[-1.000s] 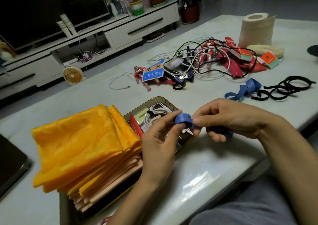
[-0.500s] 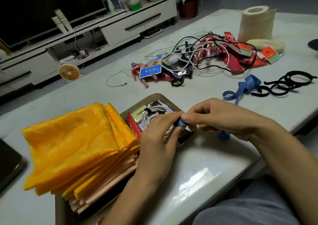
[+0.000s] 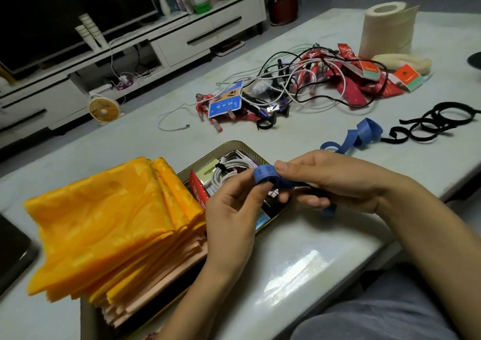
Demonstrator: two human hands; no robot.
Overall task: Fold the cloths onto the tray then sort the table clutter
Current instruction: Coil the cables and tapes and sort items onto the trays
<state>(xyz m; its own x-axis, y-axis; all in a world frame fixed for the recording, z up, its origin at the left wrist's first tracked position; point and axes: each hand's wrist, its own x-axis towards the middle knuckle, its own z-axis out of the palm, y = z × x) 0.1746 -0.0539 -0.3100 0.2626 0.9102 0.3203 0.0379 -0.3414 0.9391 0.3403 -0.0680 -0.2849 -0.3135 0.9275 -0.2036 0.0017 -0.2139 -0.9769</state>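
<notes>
Both hands meet just in front of the tray (image 3: 242, 146), over the pale surface (image 3: 286, 248). The left hand (image 3: 231, 209) pinches the rolled end of a blue strap (image 3: 265, 174), with a fingertip poked into the small loop. The right hand (image 3: 335, 183) pinches the same loop from the 3 o'clock side between thumb and forefinger. Its other fingers are curled, and the strap's tail runs under them and shows again below the palm.

The folded yellow cloths (image 3: 109, 214) lie in a thick stack on the tray, at 9 o'clock from the hands, with pink cloths (image 3: 156, 295) layered beneath them. The stack overhangs the tray's near end. The uncovered far end of the tray holds a coiled white cable (image 3: 229, 169) bound with a dark tie, and a red packet (image 3: 197, 191) stands on edge against the cloths.

At 12 o'clock from the hands, well apart, black and white cables (image 3: 294, 84) lie tangled with red wrappers (image 3: 351, 90) and a blue card (image 3: 225, 103). A paper roll (image 3: 385, 30) stands upright at 1 o'clock, just behind that heap. A second blue strap (image 3: 364, 134) lies loosely curled at 2 o'clock, with looped black straps (image 3: 437, 121) just beside it on its 3 o'clock side.

Beyond the far edge of the surface, at 10 o'clock, a small yellow fan (image 3: 104, 108) sits on the floor before a white cabinet (image 3: 197, 35).
</notes>
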